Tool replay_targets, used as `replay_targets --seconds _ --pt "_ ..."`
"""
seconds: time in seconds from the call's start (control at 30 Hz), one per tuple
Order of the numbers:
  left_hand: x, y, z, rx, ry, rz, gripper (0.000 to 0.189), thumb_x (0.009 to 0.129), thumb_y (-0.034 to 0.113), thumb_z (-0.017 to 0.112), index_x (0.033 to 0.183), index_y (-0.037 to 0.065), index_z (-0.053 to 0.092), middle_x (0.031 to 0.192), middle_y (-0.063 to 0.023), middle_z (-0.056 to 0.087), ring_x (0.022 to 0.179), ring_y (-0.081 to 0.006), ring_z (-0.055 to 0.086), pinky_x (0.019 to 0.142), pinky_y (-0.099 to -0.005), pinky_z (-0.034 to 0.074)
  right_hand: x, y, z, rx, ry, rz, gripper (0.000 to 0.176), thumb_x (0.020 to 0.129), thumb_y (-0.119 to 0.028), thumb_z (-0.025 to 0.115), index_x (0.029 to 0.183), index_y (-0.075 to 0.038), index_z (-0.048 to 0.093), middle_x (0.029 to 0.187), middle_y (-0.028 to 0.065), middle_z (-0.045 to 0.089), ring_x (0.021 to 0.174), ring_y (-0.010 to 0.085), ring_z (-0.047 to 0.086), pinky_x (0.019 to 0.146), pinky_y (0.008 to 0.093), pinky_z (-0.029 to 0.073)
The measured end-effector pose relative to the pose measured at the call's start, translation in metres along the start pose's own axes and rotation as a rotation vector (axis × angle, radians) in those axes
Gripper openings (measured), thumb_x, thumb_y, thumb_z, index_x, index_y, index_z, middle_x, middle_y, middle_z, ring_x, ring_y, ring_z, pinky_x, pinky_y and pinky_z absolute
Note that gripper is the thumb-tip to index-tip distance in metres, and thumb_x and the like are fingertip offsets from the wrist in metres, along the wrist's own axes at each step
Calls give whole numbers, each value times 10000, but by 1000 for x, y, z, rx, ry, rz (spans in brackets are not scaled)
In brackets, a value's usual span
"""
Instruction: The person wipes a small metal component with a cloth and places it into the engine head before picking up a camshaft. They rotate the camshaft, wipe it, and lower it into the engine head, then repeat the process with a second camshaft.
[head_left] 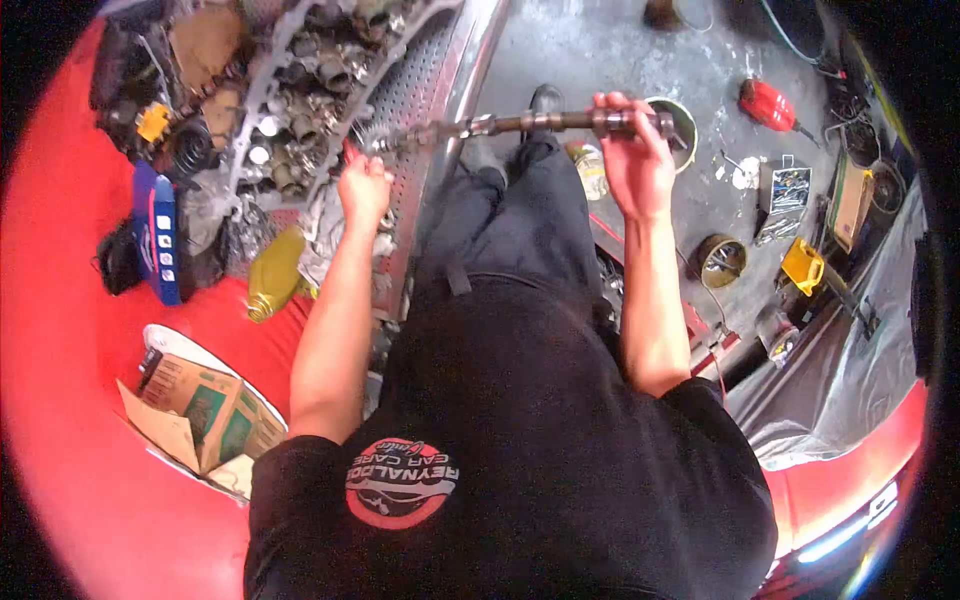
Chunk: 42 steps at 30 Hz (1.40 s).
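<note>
A person in a black T-shirt and dark trousers is seen from above, holding a long lobed metal shaft [555, 121] roughly crosswise in front of the body, above the legs. The right hand [637, 160] has its fingers closed around the thick end of the shaft. The left hand [366, 187] is at the other end, its fingers drawn narrow, with something small and red at their tips; how firmly they grip is too blurred to tell.

Partly behind the right hand, a round bucket [685, 122] stands on the grey floor [610, 55]; its contents cannot be made out. Near it is a smaller pale tub [590, 178]. Further right, a rectangular metal tray [787, 192] holds many small, shiny pieces, and a round tin [722, 262] nearer the person holds metal items.

On the left, a perforated metal surface [418, 110] carries a crowded heap of metal parts [310, 110]. Beside the heap, an olive-yellow bottle [277, 268] lies tilted, near a blue box [157, 235]. Lower left, an open cardboard box [195, 405] shows its flaps spread and green printed panels; its contents are unclear.
</note>
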<state>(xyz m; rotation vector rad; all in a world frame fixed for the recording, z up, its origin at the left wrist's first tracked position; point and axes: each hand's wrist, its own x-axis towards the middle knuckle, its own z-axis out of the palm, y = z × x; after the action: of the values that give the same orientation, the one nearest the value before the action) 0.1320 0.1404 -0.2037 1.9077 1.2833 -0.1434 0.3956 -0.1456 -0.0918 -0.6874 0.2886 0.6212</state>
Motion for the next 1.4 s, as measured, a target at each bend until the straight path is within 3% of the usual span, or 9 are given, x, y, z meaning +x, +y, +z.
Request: replay_targets --seconds 0.13,0.2,0.3,0.63,0.67,0.8,0.93,1.2,1.4 --pt "-14 22 -3 -539 -84 -335 79 915 67 527 838 56 512 658 -100 614 497 -153 568 391 -282 424 -28 15 83 -228 -144 -154 112 941 -85 556 1045 -45 563 1060 122 627 1009 241 590 849 371 477" --pt "-15 13 -1 -343 -91 -379 58 876 77 543 885 25 565 713 -157 647 581 -242 636 500 -366 501 -41 23 112 -438 -204 -184 121 941 -94 566 1052 -48 562 1047 98 642 948 185 597 825 325 472" --pt "-54 54 -29 290 85 15 333 801 184 602 1077 -2 621 828 -221 677 864 -385 657 809 -444 496 -61 38 149 -559 -326 -183 132 937 -99 579 1058 -52 558 1035 67 634 932 139 575 858 301 464" --pt "-158 149 -145 -334 451 222 226 888 87 616 1101 15 626 780 -66 691 700 -89 639 648 -251 510 -82 78 207 -856 -619 -228 123 930 -107 595 1046 -75 570 966 -10 576 908 101 526 841 256 431" --pt "-165 151 -148 -465 470 260 259 859 152 661 1095 48 640 797 -115 699 673 -177 666 615 -307 516 -83 80 211 -865 -623 -185 124 929 -114 600 1042 -73 569 958 -4 578 912 103 527 838 261 435" --pt "-216 191 -176 -309 520 499 349 852 127 687 1164 -4 599 767 -78 674 659 -102 615 597 -254 496 -91 96 221 -1050 -791 -301 179 920 -140 621 1069 -64 560 947 23 586 924 131 549 820 273 453" --pt "-231 206 -186 53 652 701 477 771 203 761 1173 15 586 884 -140 652 712 -263 645 661 -353 524 -117 104 240 -1158 -1025 -294 300 799 -47 622 1087 -61 540 969 89 575 870 216 597 768 327 484" --pt "-236 210 -191 148 689 366 303 799 216 712 1038 71 596 891 -130 650 753 -295 647 652 -380 515 -105 126 246 -1090 -1270 -475 440 746 -108 685 1160 -48 548 1086 167 576 1049 367 531 924 423 417" --pt "-221 212 -180 229 834 217 234 802 203 709 935 65 575 774 -135 634 680 -307 633 616 -397 497 -55 107 185 -1220 -1009 98 482 799 -178 702 1220 -23 525 1165 126 580 1156 262 507 1017 363 360"
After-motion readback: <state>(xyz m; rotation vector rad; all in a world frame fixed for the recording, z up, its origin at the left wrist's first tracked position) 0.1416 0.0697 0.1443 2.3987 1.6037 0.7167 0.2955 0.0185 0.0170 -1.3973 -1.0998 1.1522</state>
